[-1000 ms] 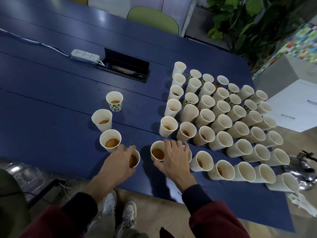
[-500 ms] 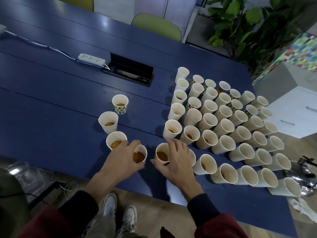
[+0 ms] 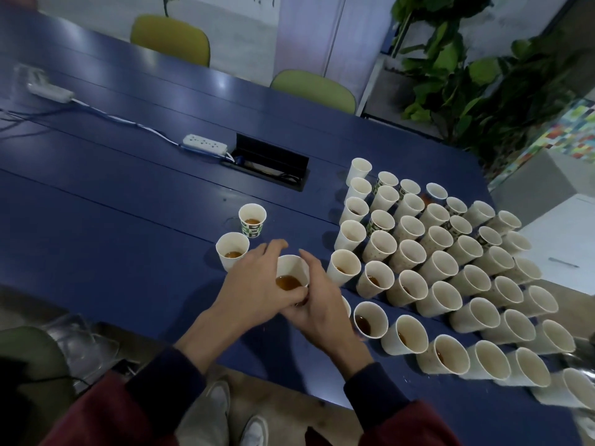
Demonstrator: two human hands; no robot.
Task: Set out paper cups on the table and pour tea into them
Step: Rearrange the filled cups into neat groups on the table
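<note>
Left hand [image 3: 254, 284]: fingers wrapped around tea-filled paper cup [image 3: 291, 275].
Right hand [image 3: 322, 304]: fingers clamped on same cup's opposite side.
Cup location: near front edge of blue desk [image 3: 112, 220], left of cup array [image 3: 450, 268].

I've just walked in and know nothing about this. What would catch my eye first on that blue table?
First, the big block of white paper cups packed in rows on the right side of the dark blue table, several holding amber tea. Next, the person's left hand and right hand meeting around one tea-filled paper cup near the front edge. Two more cups with tea stand apart just left of the hands, one plain white and one green-patterned.
</note>
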